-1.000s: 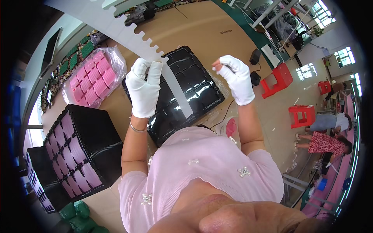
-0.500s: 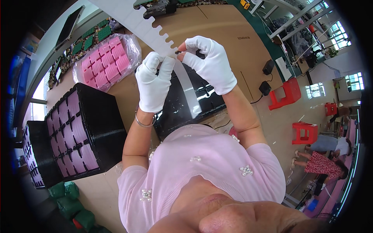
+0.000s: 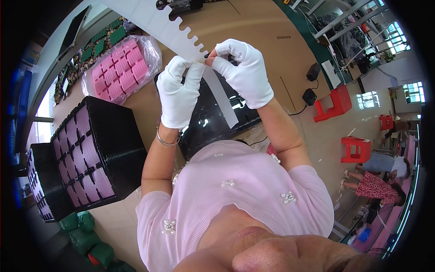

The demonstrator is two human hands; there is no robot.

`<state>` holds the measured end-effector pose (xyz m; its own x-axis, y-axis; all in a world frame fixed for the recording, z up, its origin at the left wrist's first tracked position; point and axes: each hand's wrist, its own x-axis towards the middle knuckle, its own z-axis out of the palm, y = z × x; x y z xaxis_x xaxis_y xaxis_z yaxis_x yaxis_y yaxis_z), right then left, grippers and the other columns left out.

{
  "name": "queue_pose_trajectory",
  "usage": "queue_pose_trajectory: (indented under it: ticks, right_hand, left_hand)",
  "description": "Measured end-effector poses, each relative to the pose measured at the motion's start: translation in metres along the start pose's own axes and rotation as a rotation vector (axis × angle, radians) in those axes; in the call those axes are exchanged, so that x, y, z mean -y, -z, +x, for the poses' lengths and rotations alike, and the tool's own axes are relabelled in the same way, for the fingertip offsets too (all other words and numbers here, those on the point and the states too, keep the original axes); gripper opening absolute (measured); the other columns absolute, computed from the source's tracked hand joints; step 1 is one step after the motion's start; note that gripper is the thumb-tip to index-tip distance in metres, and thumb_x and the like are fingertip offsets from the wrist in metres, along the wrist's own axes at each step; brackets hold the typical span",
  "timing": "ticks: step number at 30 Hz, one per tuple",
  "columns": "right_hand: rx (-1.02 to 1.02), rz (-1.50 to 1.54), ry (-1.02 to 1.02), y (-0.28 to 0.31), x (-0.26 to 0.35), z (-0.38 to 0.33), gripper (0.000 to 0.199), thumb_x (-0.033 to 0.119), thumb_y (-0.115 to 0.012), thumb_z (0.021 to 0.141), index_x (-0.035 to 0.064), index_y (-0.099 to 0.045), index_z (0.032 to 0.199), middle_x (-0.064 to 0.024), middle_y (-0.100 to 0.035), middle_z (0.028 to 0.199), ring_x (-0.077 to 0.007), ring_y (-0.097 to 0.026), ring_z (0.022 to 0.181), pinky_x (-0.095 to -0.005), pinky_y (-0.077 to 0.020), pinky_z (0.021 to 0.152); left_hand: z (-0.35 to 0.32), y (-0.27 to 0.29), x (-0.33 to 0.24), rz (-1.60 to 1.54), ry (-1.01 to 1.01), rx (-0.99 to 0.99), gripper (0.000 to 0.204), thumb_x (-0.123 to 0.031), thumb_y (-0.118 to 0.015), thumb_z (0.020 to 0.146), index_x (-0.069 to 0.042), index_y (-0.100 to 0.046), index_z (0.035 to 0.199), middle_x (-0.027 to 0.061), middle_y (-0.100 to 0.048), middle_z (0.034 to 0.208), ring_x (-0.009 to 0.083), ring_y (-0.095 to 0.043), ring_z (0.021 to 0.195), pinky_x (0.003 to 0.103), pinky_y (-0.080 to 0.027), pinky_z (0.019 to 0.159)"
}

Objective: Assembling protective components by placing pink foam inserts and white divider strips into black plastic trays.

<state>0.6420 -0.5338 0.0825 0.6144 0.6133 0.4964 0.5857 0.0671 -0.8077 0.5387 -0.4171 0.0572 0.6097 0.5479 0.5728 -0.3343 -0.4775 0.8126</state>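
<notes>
Both my hands wear white gloves, with the right thumb and fingertip bare. A wide white strip (image 3: 156, 22), notched like comb teeth along its right edge, slants from the top left down to my hands. My left hand (image 3: 178, 95) is closed, pinching its lower end. Right beside it, my right hand (image 3: 248, 75) is closed in a pinch on a small dark piece (image 3: 207, 56) at the strip's edge; its kind is too small to make out. Below the hands a narrow white tail (image 3: 220, 99) hangs over a black, shiny plastic-covered block (image 3: 206, 124).
Brown cardboard (image 3: 258, 27) covers the table. Pink slotted pads in clear wrap (image 3: 120, 70) lie at the left, near black boxes with pink pads (image 3: 120, 149). Black power adapters (image 3: 309, 97) sit right. Red stools (image 3: 334, 104) stand on the floor; other people (image 3: 380, 188) are farther off.
Both hands have shifted slightly up and the narrow tail's lower end has swung a little up and to the right. Each hand keeps its pinch.
</notes>
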Motion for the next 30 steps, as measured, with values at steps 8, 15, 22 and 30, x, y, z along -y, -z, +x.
queue_pose_trajectory:
  ticks: [8, 15, 22, 30]
  right_hand:
    - [-0.296, -0.511, 0.818, -0.003, -0.019, -0.018, 0.026, 0.003, -0.077, 0.062, 0.0109, -0.061, 0.081, -0.0017, -0.057, 0.079, -0.0242, -0.055, 0.075, -0.0360, -0.0463, 0.069]
    - [-0.130, -0.144, -0.511, 0.075, -0.112, -0.113, 0.006, 0.005, -0.066, 0.079, 0.0020, -0.066, 0.084, -0.0067, -0.063, 0.093, -0.0252, -0.061, 0.088, -0.0363, -0.0470, 0.082]
    - [0.216, -0.721, -0.517, 0.111, -0.180, -0.159, 0.010, 0.013, -0.069, 0.077, 0.0037, -0.069, 0.082, -0.0151, -0.042, 0.145, -0.0308, -0.038, 0.134, -0.0372, -0.0303, 0.110]
    - [0.277, -0.778, -0.523, 0.099, -0.204, -0.157, 0.008, 0.016, -0.070, 0.074, 0.0085, -0.072, 0.076, -0.0140, -0.039, 0.148, -0.0377, -0.034, 0.136, -0.0422, -0.0311, 0.109]
  left_hand:
    - [0.023, -0.008, -0.010, -0.056, -0.124, -0.149, 0.009, -0.003, -0.068, 0.086, -0.001, -0.061, 0.081, 0.0009, -0.055, 0.065, 0.0080, -0.046, 0.058, 0.023, -0.040, 0.055]
    - [0.010, 0.026, 0.002, -0.048, 0.035, -0.333, 0.007, -0.003, -0.067, 0.089, 0.003, -0.063, 0.090, -0.0015, -0.063, 0.081, 0.0039, -0.054, 0.072, 0.018, -0.045, 0.066]
    - [0.006, 0.038, 0.013, 0.213, 0.083, -0.457, 0.016, -0.013, -0.068, 0.088, 0.002, -0.068, 0.091, 0.0050, -0.068, 0.084, 0.0101, -0.058, 0.070, 0.023, -0.047, 0.066]
    - [0.005, 0.048, 0.018, 0.227, 0.044, -0.343, 0.012, -0.009, -0.068, 0.088, 0.003, -0.068, 0.090, 0.0040, -0.067, 0.084, 0.0095, -0.058, 0.071, 0.022, -0.047, 0.068]
